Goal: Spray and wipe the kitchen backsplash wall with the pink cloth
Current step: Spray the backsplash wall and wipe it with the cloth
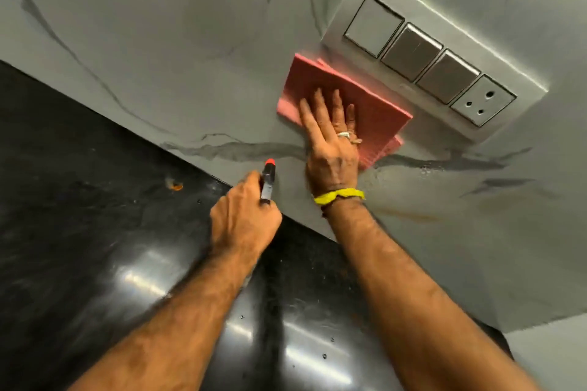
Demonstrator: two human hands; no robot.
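A: How many items are present?

B: One pink cloth (344, 98), one spray bottle (267, 179), one switch panel (435, 51), two hands.

A: Where is the cloth, and what is it like?

B: It is a folded, roughly rectangular sheet with a fine ribbed texture. It lies flat against the backsplash wall (178, 41), touching the near edge of the switch panel. The right hand (330, 143) presses it with straight, spread fingers; its grip is apart. A ring and a yellow wristband (339, 195) are worn on that hand and wrist.

A: And the left hand?

B: The left hand (244, 216) has its grip clamped on the spray bottle. Only the dark head and red nozzle tip show.

A: Materials?

B: The wall is smooth grey stone with dark veins. The surface (95, 232) is glossy black stone. The panel holds three square rocker switches, one blank plate and one three-pin socket.
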